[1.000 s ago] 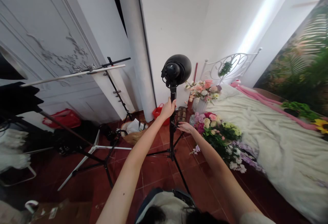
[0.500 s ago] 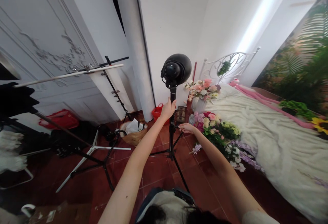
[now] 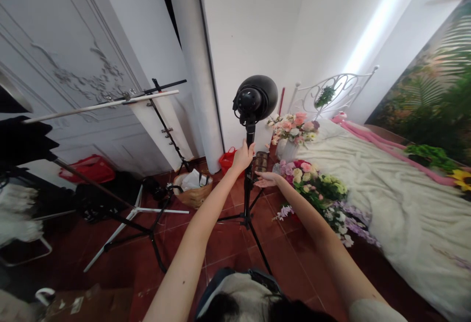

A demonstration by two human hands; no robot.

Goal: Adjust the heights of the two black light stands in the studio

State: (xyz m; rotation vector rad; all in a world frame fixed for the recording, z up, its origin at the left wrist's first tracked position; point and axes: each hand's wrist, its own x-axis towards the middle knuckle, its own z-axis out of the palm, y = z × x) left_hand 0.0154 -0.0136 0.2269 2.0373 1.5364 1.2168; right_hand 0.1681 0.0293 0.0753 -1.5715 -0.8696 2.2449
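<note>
A black light stand (image 3: 247,204) rises from the red tile floor with a round black lamp head (image 3: 255,98) on top. My left hand (image 3: 242,157) is wrapped around the pole just below the head. My right hand (image 3: 268,179) sits lower, beside the pole's clamp, palm turned up with fingers spread and nothing in it. The stand's tripod legs splay out on the tiles under both arms.
A bed with a cream blanket (image 3: 386,199) fills the right side, with flower bouquets (image 3: 312,184) on the floor along it. A second stand with a white crossbar (image 3: 110,103) and tripod legs is at left. A basket (image 3: 193,192) and a red bag (image 3: 227,159) stand by the wall.
My right hand has turned palm up and opened beside the pole. The left hand keeps its hold on the pole. The view has shifted slightly.
</note>
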